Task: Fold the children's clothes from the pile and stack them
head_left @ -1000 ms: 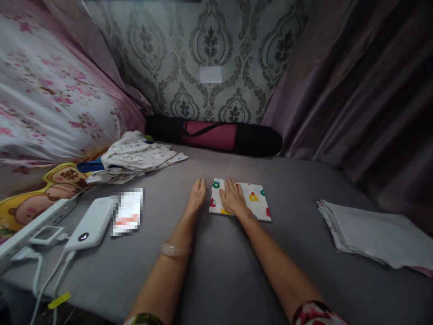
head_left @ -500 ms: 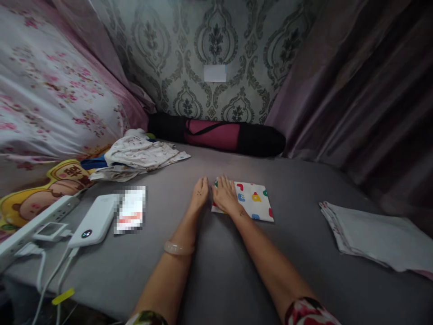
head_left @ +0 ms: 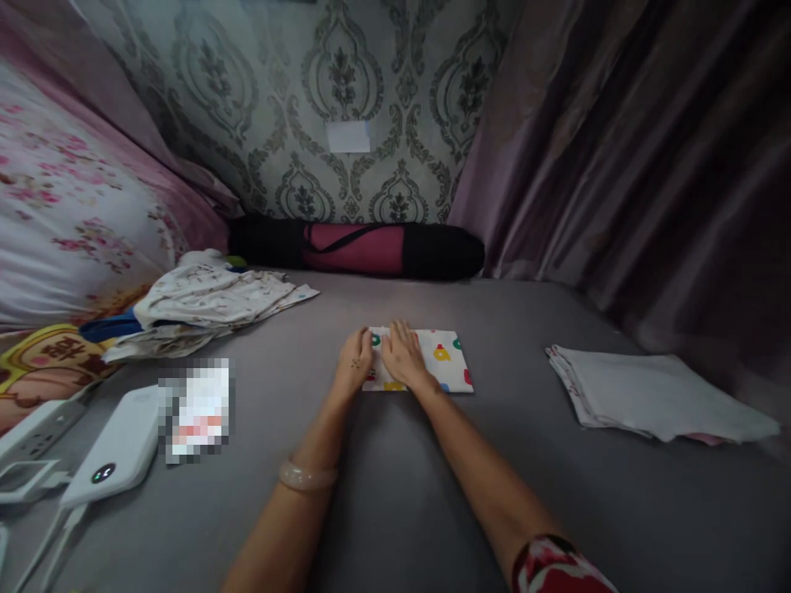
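A folded white cloth [head_left: 456, 371] with a colourful printed pattern lies flat on the grey bed sheet. My right hand [head_left: 403, 359] rests palm down on its left half, fingers stretched out away from me. At the cloth's left edge is my left hand [head_left: 356, 361], standing on its side with the fingers extended and slightly curved. Its fingertips touch or nearly touch the cloth; the palm side is hidden. A pale bangle [head_left: 307, 476] circles my left forearm.
On the right lies another folded pale cloth [head_left: 655, 395]. To the left are a crumpled garment pile [head_left: 210, 296], a blurred white item [head_left: 201, 412], a white power bank [head_left: 117, 449] and a power strip [head_left: 40, 436]. A black and maroon long bag [head_left: 355, 247] lies against the wall.
The view has turned right. My right hand has shifted toward the middle of the cloth, showing more of its left part. My left hand has come up against the left edge.
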